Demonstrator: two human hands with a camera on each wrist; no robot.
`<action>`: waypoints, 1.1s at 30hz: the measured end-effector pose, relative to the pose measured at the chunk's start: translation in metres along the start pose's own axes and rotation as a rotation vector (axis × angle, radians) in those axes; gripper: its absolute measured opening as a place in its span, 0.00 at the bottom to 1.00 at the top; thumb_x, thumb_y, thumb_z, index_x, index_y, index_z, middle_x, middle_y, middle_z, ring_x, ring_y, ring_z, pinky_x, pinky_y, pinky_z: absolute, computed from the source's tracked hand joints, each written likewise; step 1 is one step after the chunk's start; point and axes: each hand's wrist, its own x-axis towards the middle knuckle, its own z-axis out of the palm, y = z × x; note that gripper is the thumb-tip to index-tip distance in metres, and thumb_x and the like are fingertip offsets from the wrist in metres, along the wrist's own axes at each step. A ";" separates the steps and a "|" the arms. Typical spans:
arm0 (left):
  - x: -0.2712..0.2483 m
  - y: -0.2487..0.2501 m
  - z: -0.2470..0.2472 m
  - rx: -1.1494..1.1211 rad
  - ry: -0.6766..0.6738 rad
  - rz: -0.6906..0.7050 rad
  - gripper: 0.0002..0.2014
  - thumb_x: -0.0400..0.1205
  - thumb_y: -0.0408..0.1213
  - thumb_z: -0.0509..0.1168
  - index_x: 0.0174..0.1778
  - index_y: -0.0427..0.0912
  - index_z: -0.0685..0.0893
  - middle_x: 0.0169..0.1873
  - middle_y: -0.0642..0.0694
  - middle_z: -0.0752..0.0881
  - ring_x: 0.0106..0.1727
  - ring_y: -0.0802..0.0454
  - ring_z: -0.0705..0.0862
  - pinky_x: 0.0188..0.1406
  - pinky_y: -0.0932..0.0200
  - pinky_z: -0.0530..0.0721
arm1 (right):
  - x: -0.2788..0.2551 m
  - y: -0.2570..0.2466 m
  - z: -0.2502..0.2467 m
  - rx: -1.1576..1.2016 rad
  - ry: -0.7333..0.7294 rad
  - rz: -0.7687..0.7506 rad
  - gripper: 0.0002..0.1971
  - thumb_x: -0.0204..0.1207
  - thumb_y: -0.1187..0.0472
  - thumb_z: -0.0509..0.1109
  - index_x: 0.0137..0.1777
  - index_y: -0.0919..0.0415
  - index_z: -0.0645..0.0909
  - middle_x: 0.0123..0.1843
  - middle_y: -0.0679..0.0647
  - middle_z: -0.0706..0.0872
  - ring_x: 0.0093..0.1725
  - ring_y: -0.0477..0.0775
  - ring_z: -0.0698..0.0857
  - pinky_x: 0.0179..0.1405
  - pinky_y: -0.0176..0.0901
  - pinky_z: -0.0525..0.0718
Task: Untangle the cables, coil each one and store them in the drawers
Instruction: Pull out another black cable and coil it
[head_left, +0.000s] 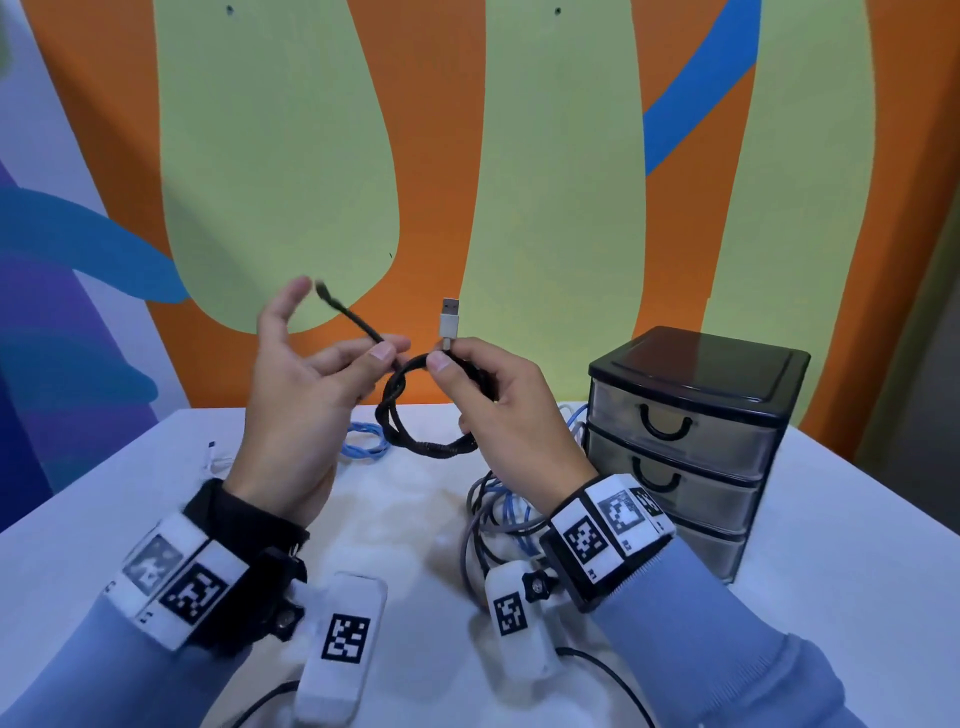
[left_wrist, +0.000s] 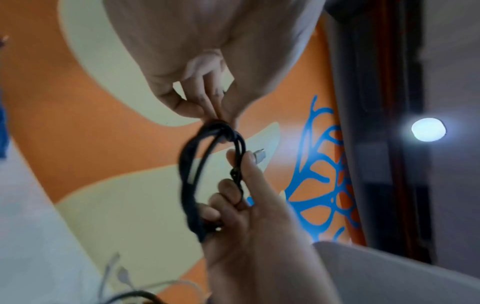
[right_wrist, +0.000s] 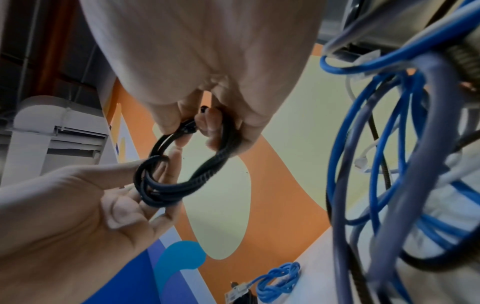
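A black braided USB cable (head_left: 415, 415) is held in the air above the white bench (head_left: 857, 545), to the left of a small three-drawer organiser (head_left: 691, 447). It has already been wound into a round coil of several turns. Its silver USB plug (head_left: 450, 318) stands straight up out of the coil, and its other end, a short free tail with a small connector (head_left: 322, 287), sticks up and to the left.

The right hand (head_left: 498, 410) has its fingers curled round the right side of the coil, thumb and forefinger pinching the cable just under the plug. The left hand (head_left: 306, 384) pinches the free tail between thumb and forefinger where it leaves the coil; its other fingers are spread and relaxed. From the wrist views, the tail looks looped round the bundle, so this seems to be the step of wrapping the loose end to bind the coil.

The task looks to be somewhere in its middle. One light blue cable (head_left: 363, 444) lies already coiled on the bench, left of the organiser and beyond the hands. A tangle of blue and grey cables (head_left: 498, 514) lies against the organiser's front left side, beneath the right wrist, not yet sorted. A thin white cable (head_left: 215, 460) lies far to the left of the organiser. All three smoky, see-through drawers are closed, each with a black handle, and no cable can be made out inside them, so storing appears yet to begin.
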 end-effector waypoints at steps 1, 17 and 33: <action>0.000 -0.001 0.000 0.024 -0.016 0.037 0.42 0.86 0.28 0.73 0.90 0.53 0.58 0.52 0.39 0.96 0.59 0.43 0.94 0.69 0.50 0.85 | 0.001 0.001 0.000 -0.004 0.004 0.006 0.10 0.90 0.51 0.68 0.58 0.52 0.90 0.31 0.39 0.71 0.34 0.49 0.70 0.38 0.49 0.72; 0.006 -0.002 -0.016 0.307 -0.459 0.074 0.10 0.74 0.36 0.81 0.50 0.42 0.98 0.53 0.46 0.92 0.62 0.52 0.89 0.63 0.63 0.85 | 0.006 0.014 -0.014 0.168 -0.004 0.005 0.08 0.73 0.72 0.83 0.51 0.65 0.94 0.48 0.59 0.96 0.50 0.56 0.94 0.57 0.51 0.91; 0.013 0.004 -0.024 0.051 -0.379 -0.327 0.27 0.62 0.21 0.84 0.55 0.41 0.85 0.45 0.36 0.90 0.45 0.44 0.90 0.54 0.50 0.82 | 0.001 0.003 -0.016 0.553 -0.181 0.278 0.17 0.87 0.71 0.62 0.71 0.70 0.86 0.46 0.62 0.87 0.45 0.57 0.82 0.52 0.45 0.79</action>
